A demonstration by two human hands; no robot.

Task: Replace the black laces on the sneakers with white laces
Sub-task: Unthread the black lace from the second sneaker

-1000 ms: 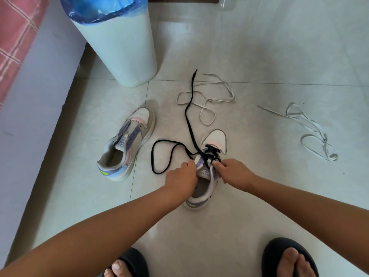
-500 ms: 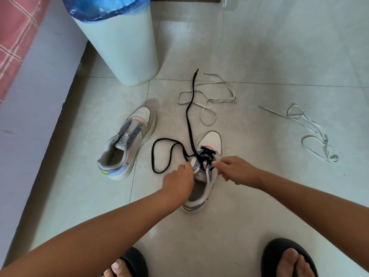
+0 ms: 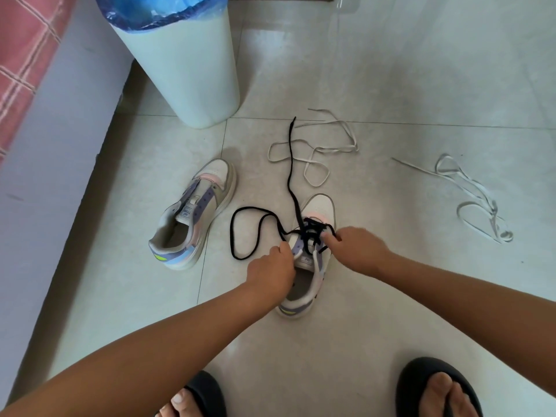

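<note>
Both hands, left and right, pinch the black lace on a sneaker (white laces and a bin lie beyond).

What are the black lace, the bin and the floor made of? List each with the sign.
Black lace: woven fabric by the look, matte, flat and limp.
Bin: probably plastic, smooth pale wall with a soft sheen; its blue liner looks like thin crinkled film.
Floor: glazed tile, glossy, with grout lines.

Pale glossy tile floor; white bin, blue liner; pink plaid bed left.
</note>
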